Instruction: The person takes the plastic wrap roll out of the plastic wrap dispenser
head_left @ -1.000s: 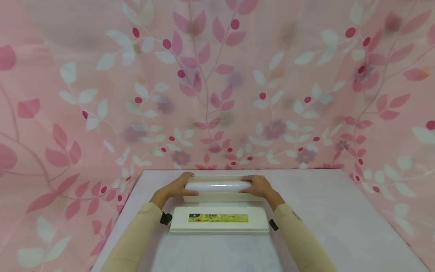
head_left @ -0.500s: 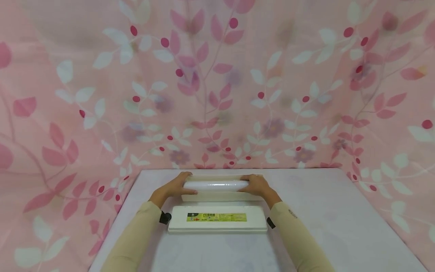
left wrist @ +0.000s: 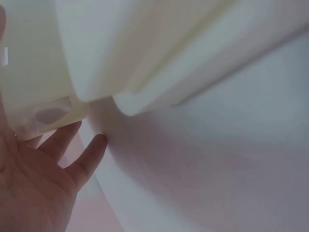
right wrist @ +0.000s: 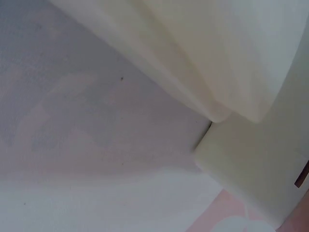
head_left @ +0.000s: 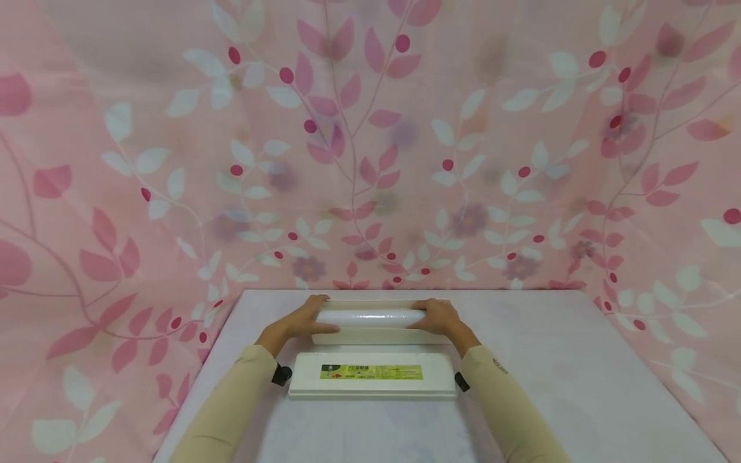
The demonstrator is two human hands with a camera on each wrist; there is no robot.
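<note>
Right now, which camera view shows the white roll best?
The head view: there the white roll shows plainly, with the left hand at one end and the right hand at the other. The wrist views show parts of the box, but I can't make out the roll in either.

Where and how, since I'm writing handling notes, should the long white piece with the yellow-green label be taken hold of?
Probably by its two short ends, left grip coming from the left, right grip from the right. The labelled piece lies flat, label up, long and narrow; its far long edge faces the open box with the roll, so that side looks tighter.
</note>
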